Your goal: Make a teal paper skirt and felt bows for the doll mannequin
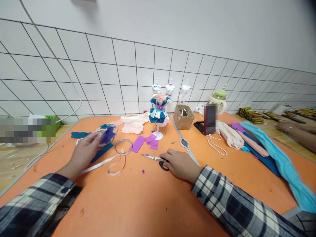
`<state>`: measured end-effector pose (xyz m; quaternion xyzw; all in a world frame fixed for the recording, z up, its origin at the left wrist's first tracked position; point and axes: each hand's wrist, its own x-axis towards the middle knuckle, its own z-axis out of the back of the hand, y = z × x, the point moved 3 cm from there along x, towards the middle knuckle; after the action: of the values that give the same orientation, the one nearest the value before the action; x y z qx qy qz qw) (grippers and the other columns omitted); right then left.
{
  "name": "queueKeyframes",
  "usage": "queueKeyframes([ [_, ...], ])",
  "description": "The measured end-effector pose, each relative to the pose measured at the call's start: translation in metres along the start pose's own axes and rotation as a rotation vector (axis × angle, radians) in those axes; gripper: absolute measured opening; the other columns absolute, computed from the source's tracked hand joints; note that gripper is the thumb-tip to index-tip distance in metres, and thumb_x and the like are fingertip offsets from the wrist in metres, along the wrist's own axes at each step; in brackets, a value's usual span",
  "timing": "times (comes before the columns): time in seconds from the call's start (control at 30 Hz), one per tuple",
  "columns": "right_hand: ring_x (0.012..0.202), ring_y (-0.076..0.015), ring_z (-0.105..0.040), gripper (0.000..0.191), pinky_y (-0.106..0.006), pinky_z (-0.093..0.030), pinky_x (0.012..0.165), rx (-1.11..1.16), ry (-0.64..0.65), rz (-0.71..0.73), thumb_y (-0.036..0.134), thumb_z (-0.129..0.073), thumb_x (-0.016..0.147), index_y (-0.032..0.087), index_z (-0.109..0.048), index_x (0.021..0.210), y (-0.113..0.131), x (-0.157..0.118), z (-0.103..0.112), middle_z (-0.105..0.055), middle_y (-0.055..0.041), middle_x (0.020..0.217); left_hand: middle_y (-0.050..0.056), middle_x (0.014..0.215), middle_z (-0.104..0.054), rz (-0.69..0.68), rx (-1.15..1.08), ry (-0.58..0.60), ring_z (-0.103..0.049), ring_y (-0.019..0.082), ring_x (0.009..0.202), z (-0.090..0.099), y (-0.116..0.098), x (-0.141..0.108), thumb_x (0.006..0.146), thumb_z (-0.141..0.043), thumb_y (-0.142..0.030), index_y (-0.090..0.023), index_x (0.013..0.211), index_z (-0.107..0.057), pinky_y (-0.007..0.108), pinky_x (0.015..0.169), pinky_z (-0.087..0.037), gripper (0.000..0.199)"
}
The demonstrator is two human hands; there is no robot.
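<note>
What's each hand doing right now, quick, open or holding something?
Left hand: closed, holding a dark purple piece.
Right hand: on the scissors at their handles; whether closed around them cannot be told.

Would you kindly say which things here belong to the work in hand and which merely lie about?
Probably in use: dark purple fabric piece in left hand; scissors at right hand; dressed miniature mannequin.
Probably lying about: cardboard box; green-lidded bottle.

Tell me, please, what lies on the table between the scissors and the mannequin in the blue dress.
In the head view, small pieces of purple fabric lie between the scissors and the dressed mannequin, by its round white base.
</note>
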<state>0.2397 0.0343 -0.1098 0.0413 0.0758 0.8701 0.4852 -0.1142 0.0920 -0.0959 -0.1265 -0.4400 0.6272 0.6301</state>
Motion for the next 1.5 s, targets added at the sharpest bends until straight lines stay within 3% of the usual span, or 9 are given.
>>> queueKeyframes([
  [0.17, 0.092, -0.0211, -0.06, 0.031, -0.029, -0.038, 0.069, 0.066, -0.128, -0.022, 0.039, -0.054, 0.094, 0.023, -0.064, 0.118, 0.002, -0.002, 0.007, -0.062, -0.0077, 0.105, 0.004, 0.088, -0.077, -0.007, -0.139, 0.237, -0.071, 0.024, 0.084, -0.037, -0.05, -0.044, 0.089, -0.048, -0.055, -0.018, 0.097, -0.071, 0.032, 0.073, -0.056, 0.044],
  [0.33, 0.094, -0.0198, -0.057, 0.044, -0.031, -0.041, 0.083, 0.437, -0.289, 0.172, 0.053, -0.061, 0.087, 0.02, -0.064, 0.115, 0.021, -0.005, 0.007, -0.064, -0.006, 0.1, 0.003, 0.084, -0.077, -0.116, -0.167, 0.501, -0.07, 0.023, 0.082, -0.066, -0.091, -0.087, 0.086, -0.055, -0.048, -0.021, 0.083, -0.075, 0.029, 0.076, -0.053, 0.033],
  [0.43, 0.089, -0.0192, -0.056, 0.039, -0.031, -0.041, 0.081, 0.559, -0.303, 0.198, 0.049, -0.075, 0.075, 0.018, -0.064, 0.096, 0.032, -0.006, 0.0, -0.064, -0.0036, 0.093, 0.004, 0.085, -0.077, -0.06, -0.21, 0.444, -0.069, 0.022, 0.078, -0.073, -0.096, -0.1, 0.087, -0.054, -0.048, -0.021, 0.086, -0.074, 0.029, 0.074, -0.053, 0.033],
  [0.6, 0.058, -0.0097, -0.046, 0.014, -0.023, -0.036, 0.058, 0.978, -0.193, -0.023, 0.024, -0.065, 0.078, 0.018, -0.054, 0.074, 0.028, -0.001, -0.014, -0.051, 0.005, 0.065, 0.002, 0.076, -0.07, 0.056, -0.376, 0.314, -0.064, 0.019, 0.07, -0.073, -0.089, -0.098, 0.086, -0.059, -0.05, -0.019, 0.085, -0.07, 0.027, 0.069, -0.052, 0.033],
  [0.73, 0.06, -0.009, -0.051, 0.018, -0.021, -0.041, 0.057, 1.313, -0.069, 0.026, 0.031, -0.064, 0.08, 0.017, -0.055, 0.084, 0.022, 0.001, -0.017, -0.056, 0.0038, 0.069, 0.004, 0.089, -0.07, 0.159, -0.695, 0.261, -0.065, 0.018, 0.083, -0.074, -0.083, -0.092, 0.085, -0.062, -0.051, -0.02, 0.098, -0.065, 0.026, 0.07, -0.052, 0.033],
  [0.93, 0.05, -0.0079, -0.051, 0.057, -0.02, -0.043, 0.047, 1.482, 0.048, 0.031, 0.035, -0.067, 0.08, 0.018, -0.049, 0.131, 0.018, -0.002, -0.015, -0.056, 0.0055, 0.069, -0.002, 0.057, -0.056, 0.072, -0.701, 0.445, -0.045, 0.01, 0.045, -0.081, -0.087, -0.098, 0.087, -0.051, -0.065, -0.017, 0.068, -0.062, 0.021, 0.043, -0.037, 0.052],
  [1.1, 0.046, -0.0067, -0.049, 0.054, -0.018, -0.041, 0.042, 1.442, 0.11, 0.121, 0.029, -0.065, 0.081, 0.021, -0.047, 0.132, 0.022, -0.004, -0.018, -0.055, 0.0072, 0.067, 0.007, 0.086, -0.074, 0.059, -0.607, 0.644, -0.066, 0.024, 0.079, -0.085, -0.106, -0.105, 0.075, -0.063, -0.068, -0.018, 0.09, -0.074, 0.032, 0.071, -0.052, 0.054],
  [1.27, 0.046, -0.0063, -0.043, 0.056, -0.016, -0.034, 0.041, 1.26, -0.005, 0.048, 0.018, -0.059, 0.081, 0.022, -0.044, 0.135, 0.025, -0.001, -0.027, -0.045, 0.0101, 0.062, 0.011, 0.108, -0.074, 0.042, -0.711, 0.729, -0.066, 0.03, 0.101, -0.091, -0.111, -0.115, 0.075, -0.069, -0.062, -0.018, 0.107, -0.072, 0.038, 0.088, -0.051, 0.054],
  [1.5, 0.054, -0.0078, -0.046, 0.072, -0.019, -0.035, 0.052, 0.939, -0.061, 0.139, 0.014, -0.06, 0.079, 0.022, -0.036, 0.146, 0.027, -0.003, -0.029, -0.048, 0.0089, 0.064, 0.008, 0.086, -0.075, 0.216, -0.624, 0.528, -0.068, 0.024, 0.078, -0.099, -0.101, -0.114, 0.08, -0.066, -0.054, -0.014, 0.093, -0.071, 0.034, 0.074, -0.054, 0.043],
])
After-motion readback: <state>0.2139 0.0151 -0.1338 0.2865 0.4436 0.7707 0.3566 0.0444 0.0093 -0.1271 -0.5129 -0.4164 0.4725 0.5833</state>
